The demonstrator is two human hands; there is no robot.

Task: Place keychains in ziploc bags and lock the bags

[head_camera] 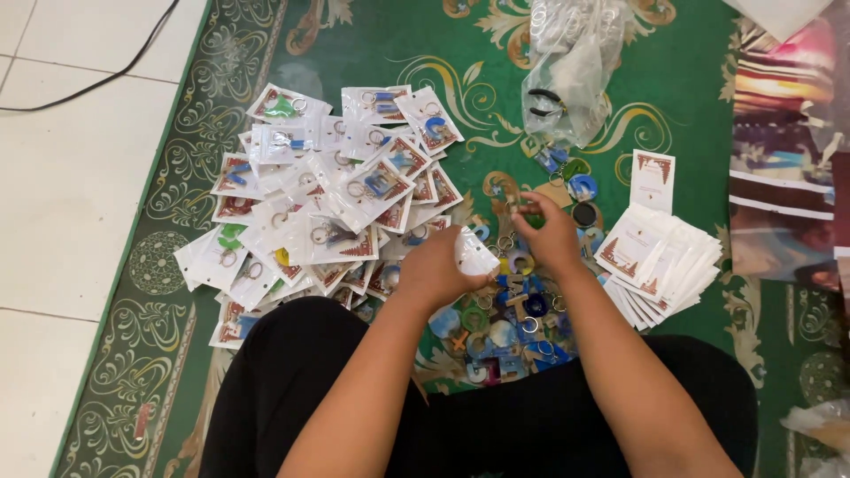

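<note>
On a green patterned carpet [691, 115], the left hand [440, 265] is closed around a small clear packet [475, 254], which sticks out at its 3 o'clock side. The right hand [547, 232] pinches a green keychain [532, 216] between its fingertips, just above the heap of loose keychains [509, 327]. Filled packets [328, 195] lie piled at 9 o'clock, a stack of empty card packets [660, 257] at 3 o'clock, and a crumpled plastic bag [571, 71] at 12 o'clock.

Packed pouches [328, 195] lie left of loose keychains [509, 310], cards [660, 261] right.
</note>
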